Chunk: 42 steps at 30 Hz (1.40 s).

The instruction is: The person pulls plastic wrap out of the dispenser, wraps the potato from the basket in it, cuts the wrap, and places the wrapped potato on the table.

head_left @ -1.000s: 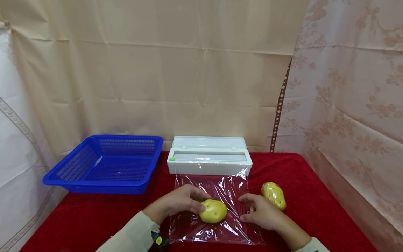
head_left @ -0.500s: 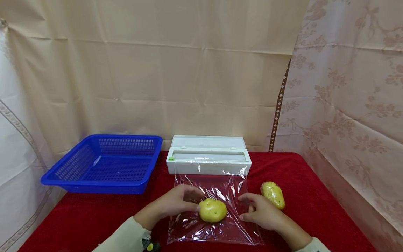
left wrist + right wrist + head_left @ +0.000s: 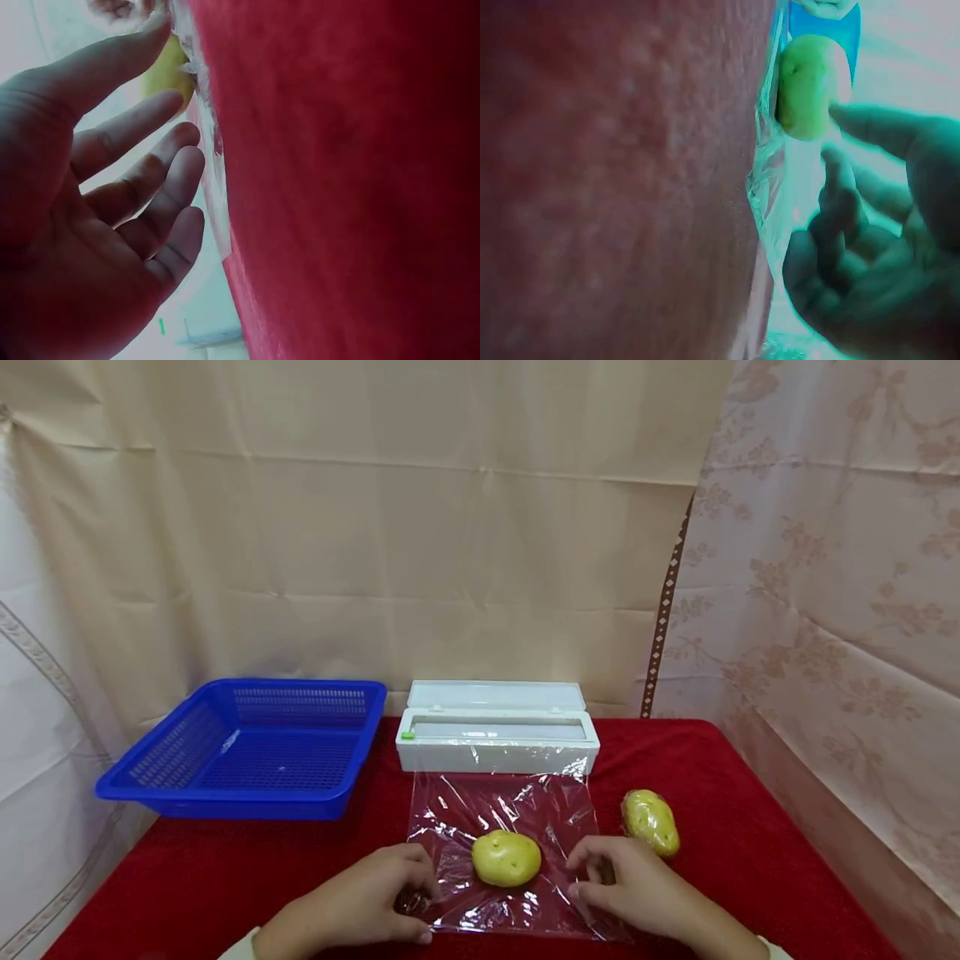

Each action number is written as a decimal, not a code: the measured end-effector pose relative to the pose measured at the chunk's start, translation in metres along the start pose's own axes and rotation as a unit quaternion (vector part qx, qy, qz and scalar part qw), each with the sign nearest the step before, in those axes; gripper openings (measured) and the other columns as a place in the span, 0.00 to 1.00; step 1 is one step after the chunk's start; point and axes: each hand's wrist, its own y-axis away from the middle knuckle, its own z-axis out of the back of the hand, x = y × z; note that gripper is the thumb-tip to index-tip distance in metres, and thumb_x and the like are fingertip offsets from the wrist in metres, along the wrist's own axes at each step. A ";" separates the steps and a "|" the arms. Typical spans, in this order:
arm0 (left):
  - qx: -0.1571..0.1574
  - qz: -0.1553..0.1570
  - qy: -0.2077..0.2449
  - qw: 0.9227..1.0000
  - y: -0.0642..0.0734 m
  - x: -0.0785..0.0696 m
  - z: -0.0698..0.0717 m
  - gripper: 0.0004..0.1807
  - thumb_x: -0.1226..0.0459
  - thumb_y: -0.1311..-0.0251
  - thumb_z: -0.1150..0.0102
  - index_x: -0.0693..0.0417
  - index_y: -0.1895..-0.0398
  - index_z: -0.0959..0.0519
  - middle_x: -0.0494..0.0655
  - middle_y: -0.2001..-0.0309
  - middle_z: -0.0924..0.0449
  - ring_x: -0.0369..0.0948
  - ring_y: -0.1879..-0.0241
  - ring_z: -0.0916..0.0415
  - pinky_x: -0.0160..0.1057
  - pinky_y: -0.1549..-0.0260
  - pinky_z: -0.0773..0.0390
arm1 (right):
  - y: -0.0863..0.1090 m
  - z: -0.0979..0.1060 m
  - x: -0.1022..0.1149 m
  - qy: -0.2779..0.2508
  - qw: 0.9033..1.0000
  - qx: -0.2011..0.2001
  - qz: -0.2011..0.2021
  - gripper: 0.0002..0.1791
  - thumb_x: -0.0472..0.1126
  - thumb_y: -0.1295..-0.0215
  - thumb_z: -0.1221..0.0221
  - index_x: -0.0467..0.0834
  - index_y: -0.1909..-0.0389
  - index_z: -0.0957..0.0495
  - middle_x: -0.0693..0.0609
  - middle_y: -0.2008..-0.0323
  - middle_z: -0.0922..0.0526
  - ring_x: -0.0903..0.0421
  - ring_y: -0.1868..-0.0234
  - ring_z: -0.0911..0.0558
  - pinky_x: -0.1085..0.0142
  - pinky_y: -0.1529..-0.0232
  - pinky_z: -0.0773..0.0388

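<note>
A yellow potato (image 3: 506, 858) lies on a sheet of clear cling film (image 3: 480, 793) pulled out from a white film dispenser (image 3: 498, 756) onto the red cloth. My left hand (image 3: 375, 893) is at the sheet's left front edge, thumb and fingers apart. In the left wrist view its fingers (image 3: 169, 184) are loosely bent with nothing between them. At the right edge of the film is my right hand (image 3: 633, 885), thumb and forefinger parted. The right wrist view shows that hand's fingers (image 3: 840, 195) relaxed, with the potato (image 3: 806, 90) beyond the fingertips.
A second potato (image 3: 650, 822), wrapped in film, lies on the right behind my right hand. On the left stands a blue plastic basket (image 3: 277, 760). The dispenser's lid (image 3: 495, 695) is raised, close to the beige curtain (image 3: 480, 568) behind the table.
My left hand has let go of the potato and moved left and toward me, to the film's left front edge. The right hand has hardly moved; the potato stays on the film.
</note>
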 end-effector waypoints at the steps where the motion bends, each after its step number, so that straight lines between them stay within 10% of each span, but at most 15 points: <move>1: 0.007 0.006 -0.008 1.000 0.002 -0.001 -0.001 0.14 0.51 0.49 0.21 0.33 0.60 0.13 0.24 0.58 0.24 0.25 0.58 0.29 0.29 0.57 0.25 | 0.003 0.001 0.002 0.008 1.000 0.022 0.010 0.12 0.49 0.40 0.26 0.54 0.59 0.18 0.63 0.76 0.23 0.68 0.76 0.25 0.71 0.76 0.26; 8: 0.026 0.024 -0.055 0.998 0.009 -0.005 0.000 0.15 0.51 0.51 0.21 0.29 0.59 0.15 0.23 0.56 0.27 0.26 0.57 0.31 0.32 0.58 0.25 | 0.017 0.005 0.005 0.011 0.989 0.149 -0.015 0.10 0.50 0.42 0.26 0.60 0.62 0.17 0.66 0.70 0.20 0.68 0.70 0.22 0.71 0.69 0.21; 23: -0.019 -0.026 -0.126 0.992 0.012 -0.014 0.002 0.11 0.65 0.46 0.29 0.35 0.66 0.12 0.23 0.68 0.17 0.22 0.68 0.23 0.28 0.67 0.23 | 0.024 0.010 0.005 0.034 0.985 0.161 -0.046 0.05 0.52 0.37 0.29 0.63 0.67 0.17 0.68 0.68 0.21 0.68 0.68 0.22 0.72 0.67 0.20; 34: -0.074 -0.045 -0.112 0.990 0.021 -0.015 0.011 0.09 0.64 0.42 0.29 0.35 0.63 0.12 0.24 0.63 0.15 0.23 0.63 0.20 0.32 0.63 0.18 | 0.034 0.008 0.011 0.183 0.974 0.012 0.133 0.11 0.51 0.35 0.29 0.69 0.64 0.23 0.73 0.59 0.29 0.74 0.59 0.29 0.74 0.59 0.22; 39: -0.107 -0.055 -0.093 0.988 0.019 -0.013 0.013 0.09 0.64 0.42 0.28 0.36 0.62 0.12 0.25 0.63 0.14 0.25 0.61 0.19 0.34 0.60 0.17 | 0.033 0.007 0.015 0.236 0.959 -0.054 0.147 0.16 0.49 0.39 0.28 0.71 0.64 0.25 0.74 0.54 0.29 0.72 0.54 0.31 0.72 0.55 0.23; 42: -0.132 -0.057 -0.088 0.986 0.016 -0.012 0.013 0.10 0.64 0.43 0.27 0.34 0.64 0.13 0.23 0.64 0.16 0.25 0.61 0.21 0.35 0.60 0.19 | 0.030 0.009 0.016 0.213 0.970 -0.045 0.113 0.16 0.48 0.36 0.30 0.70 0.63 0.28 0.75 0.59 0.27 0.72 0.57 0.29 0.71 0.58 0.23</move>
